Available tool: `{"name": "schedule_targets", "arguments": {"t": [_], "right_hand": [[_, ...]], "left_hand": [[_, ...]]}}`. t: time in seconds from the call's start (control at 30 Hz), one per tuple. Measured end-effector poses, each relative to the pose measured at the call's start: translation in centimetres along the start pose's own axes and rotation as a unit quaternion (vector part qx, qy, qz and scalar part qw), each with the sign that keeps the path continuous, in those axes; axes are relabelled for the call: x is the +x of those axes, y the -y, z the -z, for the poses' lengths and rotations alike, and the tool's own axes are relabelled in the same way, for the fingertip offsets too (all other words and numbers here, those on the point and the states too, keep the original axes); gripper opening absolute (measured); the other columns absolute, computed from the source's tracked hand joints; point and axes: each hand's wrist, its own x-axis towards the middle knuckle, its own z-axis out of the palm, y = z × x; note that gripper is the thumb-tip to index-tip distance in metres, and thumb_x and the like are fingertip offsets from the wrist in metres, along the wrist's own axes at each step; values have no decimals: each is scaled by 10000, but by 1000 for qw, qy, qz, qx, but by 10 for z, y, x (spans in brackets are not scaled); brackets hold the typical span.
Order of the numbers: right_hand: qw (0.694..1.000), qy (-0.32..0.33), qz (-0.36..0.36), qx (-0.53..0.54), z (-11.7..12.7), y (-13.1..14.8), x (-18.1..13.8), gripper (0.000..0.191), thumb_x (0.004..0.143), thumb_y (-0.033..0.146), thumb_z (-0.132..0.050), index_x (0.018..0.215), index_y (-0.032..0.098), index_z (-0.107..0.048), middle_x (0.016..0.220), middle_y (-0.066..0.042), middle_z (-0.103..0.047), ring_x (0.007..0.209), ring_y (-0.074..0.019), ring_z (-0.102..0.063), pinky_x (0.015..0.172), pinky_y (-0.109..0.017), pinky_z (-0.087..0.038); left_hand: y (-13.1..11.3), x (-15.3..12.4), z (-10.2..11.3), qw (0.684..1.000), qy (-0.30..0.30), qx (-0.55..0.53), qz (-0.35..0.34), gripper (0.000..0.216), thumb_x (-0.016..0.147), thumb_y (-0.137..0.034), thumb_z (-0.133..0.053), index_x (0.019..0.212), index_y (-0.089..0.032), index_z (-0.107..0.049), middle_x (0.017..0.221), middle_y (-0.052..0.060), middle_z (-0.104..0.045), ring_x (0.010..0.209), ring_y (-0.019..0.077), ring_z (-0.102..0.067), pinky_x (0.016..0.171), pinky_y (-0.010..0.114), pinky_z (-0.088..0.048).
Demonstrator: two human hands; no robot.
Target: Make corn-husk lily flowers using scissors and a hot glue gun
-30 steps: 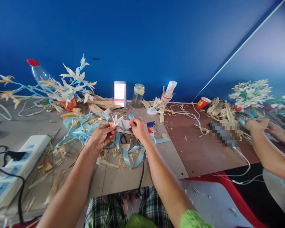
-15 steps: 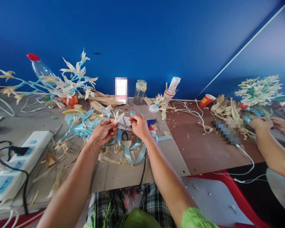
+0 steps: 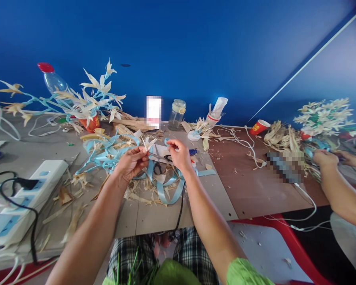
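Several blue ribbon loops (image 3: 160, 191) crowd the left hand (image 3: 134, 162), pinching a flower (image 3: 148, 143), and curled right hand (image 3: 180, 155), hold unclear

A blue wall (image 3: 195, 47), crossed at right by a slanting white strip (image 3: 308, 63), rises behind a grey-and-brown table (image 3: 240, 190).

Soft, even light leaves faint shadows around the bare right hand (image 3: 180, 156). Beyond it, the smooth deep-blue wall (image 3: 178, 47) pales far rightward; just left, pixelation masks a bright white upright rectangle (image 3: 154, 111). Far-right edges look smeared.
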Motion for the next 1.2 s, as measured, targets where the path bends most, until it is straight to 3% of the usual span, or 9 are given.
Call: {"name": "schedule_targets", "arguments": {"t": [0.13,0.37,0.87,1.2], "right_hand": [[1000,25,-6,-14,-1,0,-1,213,738,142,-447,838,173,-632,858,-37,-664,767,-144,-591,766,-269,-458],[998,14,-49,-29,-3,-3,-1,315,657,48,-352,772,172,-618,755,-18,-646,717,-140,-589,719,-256,-453],[999,-22,-32,-4,-9,-10,-1,248,722,158,-406,836,167,-626,866,-62,-674,812,-172,-612,811,-306,-456],[986,-105,-111,71,10,-24,13,240,725,196,-472,944,156,-562,773,-49,-658,691,-151,-598,700,-292,-475]], "left_hand": [[1,0,0,1000,2,5,2,163,618,-95,-731,634,-95,-569,623,30,-564,473,38,-433,373,123,-320],[1,-1,-2,1000,-1,17,-13,202,596,-128,-757,629,-99,-560,612,23,-556,473,43,-442,385,136,-327],[16,-4,-9,999,39,36,11,276,563,-224,-801,641,-113,-560,556,-11,-523,453,45,-437,398,158,-318],[8,3,0,1000,10,-16,-22,217,592,-153,-769,641,-109,-562,609,0,-544,482,42,-442,402,147,-322]]}}
